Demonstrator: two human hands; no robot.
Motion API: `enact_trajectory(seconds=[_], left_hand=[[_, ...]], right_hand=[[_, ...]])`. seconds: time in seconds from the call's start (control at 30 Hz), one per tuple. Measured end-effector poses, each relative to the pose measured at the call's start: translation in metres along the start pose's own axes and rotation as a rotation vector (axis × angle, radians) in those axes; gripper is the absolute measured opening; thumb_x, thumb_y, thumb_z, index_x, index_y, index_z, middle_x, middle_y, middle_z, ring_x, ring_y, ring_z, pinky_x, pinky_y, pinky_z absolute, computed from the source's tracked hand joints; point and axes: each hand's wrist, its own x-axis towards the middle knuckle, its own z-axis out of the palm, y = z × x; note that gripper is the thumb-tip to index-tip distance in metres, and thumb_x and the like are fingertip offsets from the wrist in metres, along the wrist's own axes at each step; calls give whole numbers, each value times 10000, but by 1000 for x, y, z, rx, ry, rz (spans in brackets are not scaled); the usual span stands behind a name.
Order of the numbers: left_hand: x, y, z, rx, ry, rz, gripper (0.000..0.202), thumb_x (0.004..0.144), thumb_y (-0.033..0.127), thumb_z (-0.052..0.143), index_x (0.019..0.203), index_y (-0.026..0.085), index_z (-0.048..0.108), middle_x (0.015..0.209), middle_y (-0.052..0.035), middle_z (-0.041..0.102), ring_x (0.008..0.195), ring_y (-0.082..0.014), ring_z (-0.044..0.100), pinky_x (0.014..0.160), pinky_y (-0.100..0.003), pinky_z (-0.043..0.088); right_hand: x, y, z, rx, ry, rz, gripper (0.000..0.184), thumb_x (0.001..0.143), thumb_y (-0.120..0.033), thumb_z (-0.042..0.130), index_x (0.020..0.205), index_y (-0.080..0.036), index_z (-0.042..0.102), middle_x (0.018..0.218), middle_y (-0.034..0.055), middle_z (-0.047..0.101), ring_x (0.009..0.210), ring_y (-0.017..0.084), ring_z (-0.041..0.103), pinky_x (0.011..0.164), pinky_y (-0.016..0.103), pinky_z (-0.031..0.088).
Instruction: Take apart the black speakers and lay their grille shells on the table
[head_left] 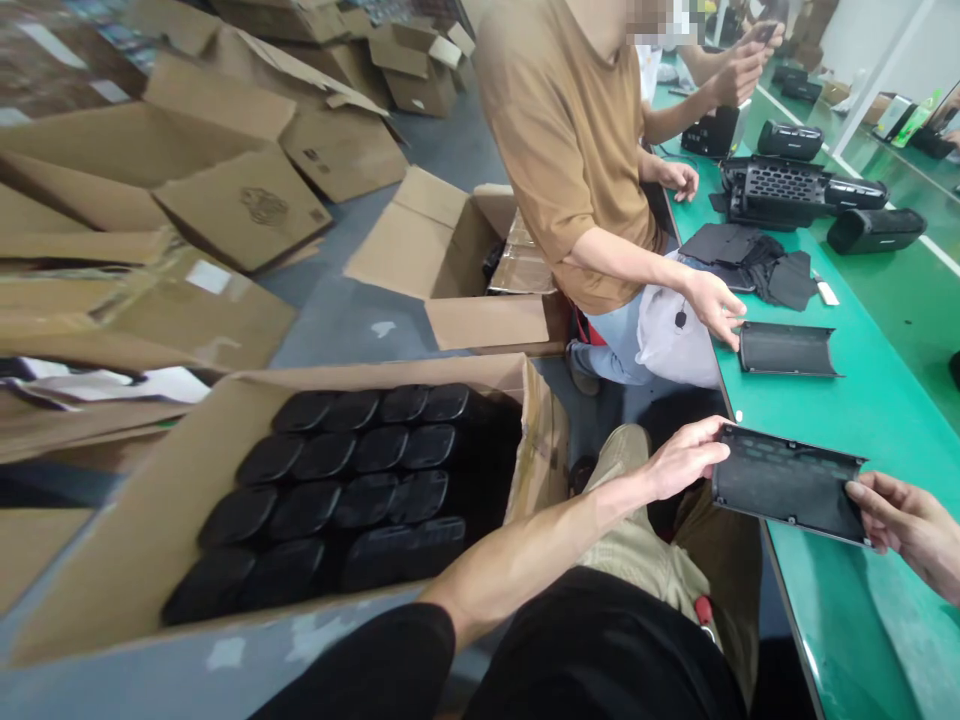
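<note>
A black curved plastic speaker shell (791, 487) is held between my two hands, over the near edge of the green table, its hollow inside with small screw posts facing up. My left hand (688, 458) pinches its left end between thumb and fingers. At its right end, my right hand (900, 520) grips the corner, thumb on top. Beyond it on the table lies a similar shell (789, 350), touched at its left end by a co-worker's hand (712, 305).
An open carton (525, 440) with rows of black rounded units (382, 450) stands on the floor at my left. More cartons (232, 205) lie behind it. Dark cloth pieces (784, 275) and assembled speakers (876, 230) are farther along the green table (874, 400). A co-worker sits ahead.
</note>
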Motion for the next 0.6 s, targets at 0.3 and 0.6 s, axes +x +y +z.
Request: enact_trajectory(seconds=[0.3,0.6], left_hand=[[1,-2,-1,95,51,27,394,836,457,744,1097,169,680,770,35,554,644,-94,497,610,-223,361],[2,0,6,157,108,70,272,821,325,713,1042,168,691,745,34,587,656,-106,509,619,-227,341]], right_hand=[[1,-1,3,-6,-1,19,669,708,-839,840,684,-229,567,551,-12,525,505,121,417,528,295,342],[1,5,3,-3,-14,13,622,772,-801,821,711,-233,574,562,-16,529,521,133,423,545,309,340]])
